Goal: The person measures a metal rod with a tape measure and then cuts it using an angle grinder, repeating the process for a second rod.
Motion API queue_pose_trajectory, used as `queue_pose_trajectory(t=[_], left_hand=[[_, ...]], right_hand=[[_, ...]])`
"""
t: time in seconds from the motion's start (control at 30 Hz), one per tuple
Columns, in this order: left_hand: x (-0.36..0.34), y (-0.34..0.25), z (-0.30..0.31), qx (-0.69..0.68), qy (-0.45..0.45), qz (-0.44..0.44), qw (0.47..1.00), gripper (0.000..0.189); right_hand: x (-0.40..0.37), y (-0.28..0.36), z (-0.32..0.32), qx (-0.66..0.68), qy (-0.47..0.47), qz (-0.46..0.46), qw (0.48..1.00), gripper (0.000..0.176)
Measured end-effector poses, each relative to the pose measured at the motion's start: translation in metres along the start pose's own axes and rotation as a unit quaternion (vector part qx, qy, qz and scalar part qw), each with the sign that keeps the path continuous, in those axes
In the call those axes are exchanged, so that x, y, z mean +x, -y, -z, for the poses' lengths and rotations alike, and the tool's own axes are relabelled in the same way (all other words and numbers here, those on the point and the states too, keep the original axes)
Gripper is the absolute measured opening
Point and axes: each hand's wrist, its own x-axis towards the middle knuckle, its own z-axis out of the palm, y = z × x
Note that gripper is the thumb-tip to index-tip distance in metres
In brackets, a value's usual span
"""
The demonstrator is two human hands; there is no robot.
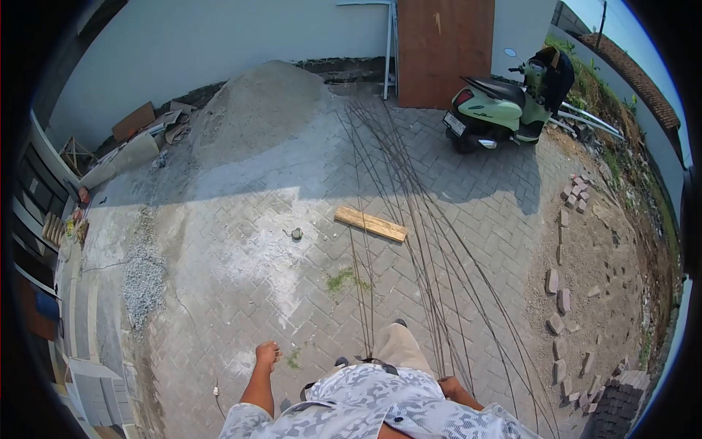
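My left hand hangs out to the left of my body over the paving, its fingers curled, with nothing visible in them. Close to my right hip is my right hand, partly hidden by the patterned shirt, so its fingers do not show clearly. Long thin metal rods run over the pavers from the wall to beside my right side. A short wooden plank lies across some of the rods ahead of me.
A green scooter stands at the upper right near a brown board. A sand pile rests against the wall, with gravel at the left. Loose bricks line the dirt strip at the right.
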Motion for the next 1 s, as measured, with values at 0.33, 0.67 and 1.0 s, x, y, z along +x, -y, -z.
queue_pose_trajectory(t=[0.33, 0.67, 1.0], left_hand=[[0.057, -0.219, -0.152, 0.054, 0.009, 0.028, 0.998, 0.029], [0.148, -0.295, -0.175, 0.432, 0.135, -0.116, 0.884, 0.017], [0.436, -0.622, -0.135, 0.06, -0.033, 0.041, 0.997, 0.03]], right_hand=[[0.172, 0.288, 0.197, 0.119, -0.077, 0.06, 0.988, 0.037], [0.335, 0.672, 0.334, 0.068, -0.215, 0.303, 0.926, 0.041], [0.3, 0.8, 0.197, -0.007, 0.009, -0.026, 1.0, 0.035]])
